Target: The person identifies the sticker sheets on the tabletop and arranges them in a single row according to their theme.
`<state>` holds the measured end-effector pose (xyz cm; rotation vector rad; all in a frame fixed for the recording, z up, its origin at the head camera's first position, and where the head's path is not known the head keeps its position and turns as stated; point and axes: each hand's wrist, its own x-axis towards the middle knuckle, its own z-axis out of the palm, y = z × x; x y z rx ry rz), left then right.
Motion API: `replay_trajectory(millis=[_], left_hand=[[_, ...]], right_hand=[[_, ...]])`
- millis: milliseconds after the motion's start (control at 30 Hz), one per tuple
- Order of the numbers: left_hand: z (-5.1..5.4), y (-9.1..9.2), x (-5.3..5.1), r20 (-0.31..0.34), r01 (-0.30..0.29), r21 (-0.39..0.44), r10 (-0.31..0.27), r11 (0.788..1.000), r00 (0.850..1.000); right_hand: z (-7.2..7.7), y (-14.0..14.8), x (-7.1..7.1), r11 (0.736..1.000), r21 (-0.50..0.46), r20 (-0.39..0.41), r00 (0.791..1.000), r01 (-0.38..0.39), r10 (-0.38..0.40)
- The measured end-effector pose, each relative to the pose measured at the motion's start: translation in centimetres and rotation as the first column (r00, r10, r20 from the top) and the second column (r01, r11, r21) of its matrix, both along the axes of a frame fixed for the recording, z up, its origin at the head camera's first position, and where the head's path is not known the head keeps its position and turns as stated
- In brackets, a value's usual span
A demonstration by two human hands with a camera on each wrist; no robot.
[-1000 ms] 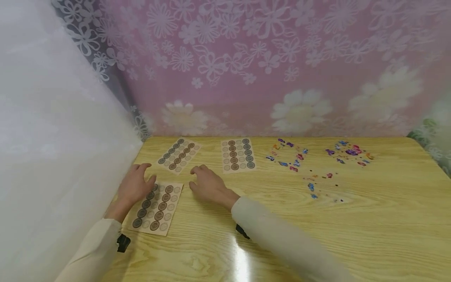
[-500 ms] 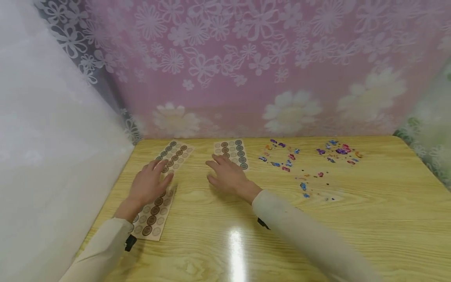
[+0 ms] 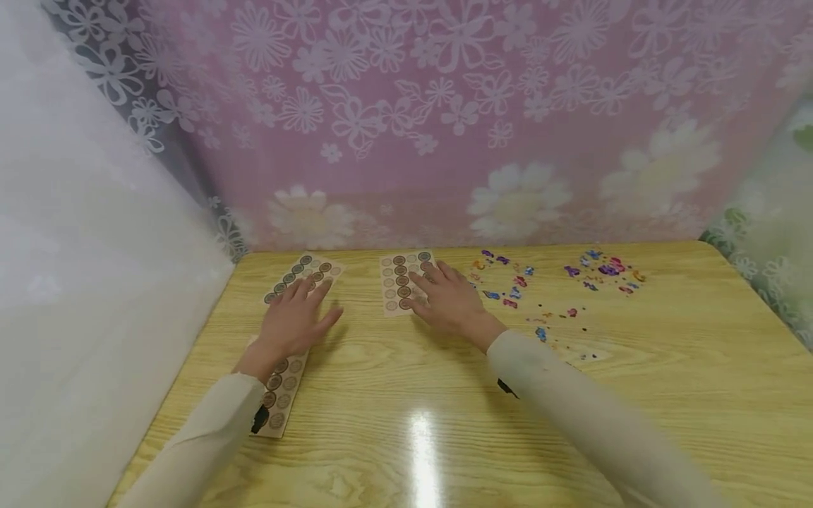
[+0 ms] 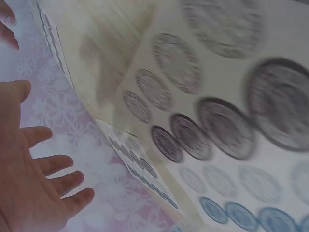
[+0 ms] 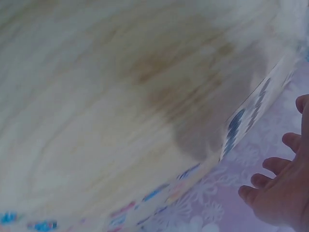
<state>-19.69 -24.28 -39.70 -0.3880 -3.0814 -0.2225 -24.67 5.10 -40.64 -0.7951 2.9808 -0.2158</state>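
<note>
Coin-printed sheets (image 3: 395,279), three in all, flat on the left half of the wooden table (image 3: 368,395). At far left, white sheeting (image 3: 95,247) alongside the table. Next, the near sheet (image 3: 287,395), partly hidden under a pale sleeve (image 3: 197,430) with a black wrist device (image 3: 260,418). Beyond it, the far-left sheet (image 3: 298,269), set at a slant, with rows of dark and brown circles. Over its nearer part, the left hand (image 3: 293,321), wide, fingers and thumb spread; contact with the paper impossible to tell. Further right, the middle sheet (image 3: 403,282), almost square to the back edge. Over its right side, the right hand (image 3: 451,300), likewise wide, fingers apart; touching or just above, unclear. Right of that hand, shiny colourful pieces in a loose ring (image 3: 503,259); nearer, a sparse scatter (image 3: 540,334); farther right, a tighter cluster (image 3: 608,270). At far right, leaf-patterned cloth (image 3: 768,233).
</note>
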Motion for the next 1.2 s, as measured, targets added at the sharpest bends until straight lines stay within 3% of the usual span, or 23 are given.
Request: replay_trajectory(millis=[333,533,700,900,1100,1200], left_hand=[[-0.6,2.1,-2.4,0.007,0.017,-0.022,-0.017,1.000,1.000],[-1.1,3.2,-4.2,0.017,-0.008,0.098,0.006,0.995,1.000],[-1.5,3.9,-5.4,0.033,-0.035,0.241,0.028,0.970,0.999],[-2.2,4.4,-6.8,0.068,-0.061,0.434,0.035,0.899,0.997],[-3.0,4.7,-8.0,0.112,-0.088,0.602,0.025,0.793,0.993],[-3.3,4.9,-8.6,0.136,-0.110,0.651,0.028,0.751,0.990]], right_hand=[[-0.3,2.8,-1.9,0.996,0.012,0.086,0.993,0.083,-0.084],[-0.5,3.5,-2.9,0.986,-0.130,0.167,0.983,0.103,-0.081],[-1.1,3.8,-3.9,0.954,-0.281,0.206,0.978,0.103,-0.044],[-1.3,3.8,-4.6,0.908,-0.394,0.238,0.970,0.140,-0.047],[-1.3,3.7,-5.3,0.832,-0.504,0.309,0.948,0.233,-0.079],[-1.3,3.5,-5.8,0.786,-0.560,0.334,0.939,0.263,-0.076]])
